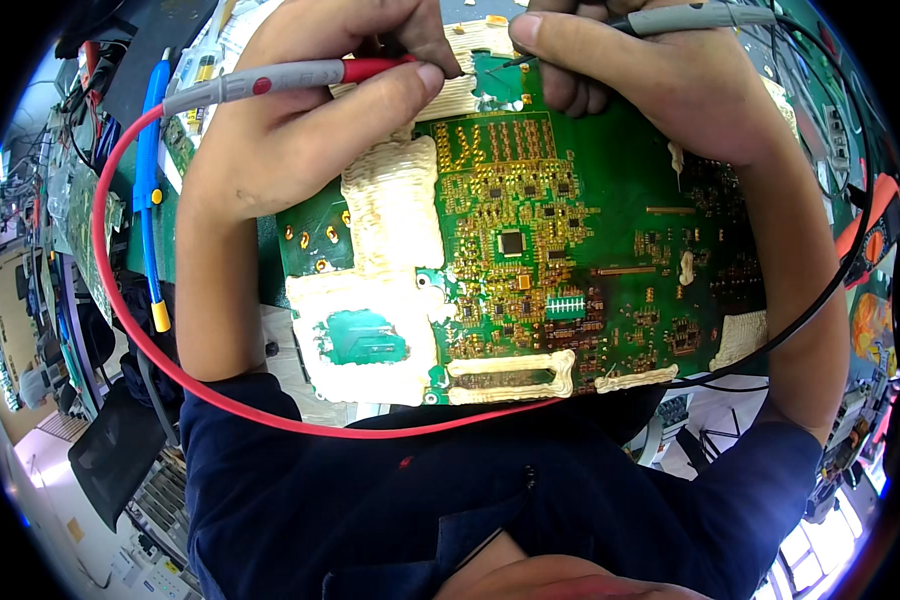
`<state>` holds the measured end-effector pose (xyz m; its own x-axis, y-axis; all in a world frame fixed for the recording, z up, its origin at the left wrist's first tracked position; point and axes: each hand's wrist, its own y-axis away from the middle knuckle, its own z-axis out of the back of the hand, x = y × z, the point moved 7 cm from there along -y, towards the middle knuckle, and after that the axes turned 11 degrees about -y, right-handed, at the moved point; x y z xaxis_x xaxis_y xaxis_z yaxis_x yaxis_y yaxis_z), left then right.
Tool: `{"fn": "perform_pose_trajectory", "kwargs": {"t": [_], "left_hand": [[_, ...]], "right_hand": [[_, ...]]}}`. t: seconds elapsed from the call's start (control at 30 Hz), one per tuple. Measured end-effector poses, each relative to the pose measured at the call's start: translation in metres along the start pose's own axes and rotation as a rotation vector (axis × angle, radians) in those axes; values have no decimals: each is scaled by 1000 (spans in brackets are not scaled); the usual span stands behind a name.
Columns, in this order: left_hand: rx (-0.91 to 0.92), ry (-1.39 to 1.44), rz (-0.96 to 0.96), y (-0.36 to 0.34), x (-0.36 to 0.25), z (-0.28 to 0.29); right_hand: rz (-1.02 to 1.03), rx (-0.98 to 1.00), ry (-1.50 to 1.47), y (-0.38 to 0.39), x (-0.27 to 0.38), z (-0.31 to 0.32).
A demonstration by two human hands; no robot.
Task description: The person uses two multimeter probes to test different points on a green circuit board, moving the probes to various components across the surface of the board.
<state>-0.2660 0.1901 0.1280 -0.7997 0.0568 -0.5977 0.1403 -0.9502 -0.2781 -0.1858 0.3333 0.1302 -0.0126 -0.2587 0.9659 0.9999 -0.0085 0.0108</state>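
A green circuit board (610, 230) lies in front of me, with a dark square chip (510, 243) near its middle and cream-coloured coating (395, 210) over parts of its left and far side. My left hand (310, 140) is closed on a grey and red test probe (285, 80), whose tip is by the far edge of the board. In my right hand (660, 90) is a grey and black test probe (700, 16). Its thin tip points left at a bare green patch (498, 82) within the coating. Whether either tip touches metal is too small to tell.
A red lead (110, 250) loops around my left forearm and under the board's near edge. The black lead (855, 200) passes over my right forearm. An orange-red meter with a dial (875, 243) sits at the right. To the left lies a long blue tool with a yellow tip (152, 190).
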Motion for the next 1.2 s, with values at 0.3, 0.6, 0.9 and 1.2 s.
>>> {"fn": "perform_pose_trajectory", "kwargs": {"t": [0.3, 0.6, 0.9, 1.2], "left_hand": [[-28, -99, 86, -2, -8, -7], [-71, 132, 224, 4, 1, -12], [-53, 162, 216, 6, 10, -14], [-152, 54, 223, 0, 3, 5]], "right_hand": [[103, -24, -67, 4, -25, 8], [215, -41, 30, 2, -18, 3], [239, -42, 75, -3, -19, 0], [201, -82, 64, -1, -17, 8]]}}
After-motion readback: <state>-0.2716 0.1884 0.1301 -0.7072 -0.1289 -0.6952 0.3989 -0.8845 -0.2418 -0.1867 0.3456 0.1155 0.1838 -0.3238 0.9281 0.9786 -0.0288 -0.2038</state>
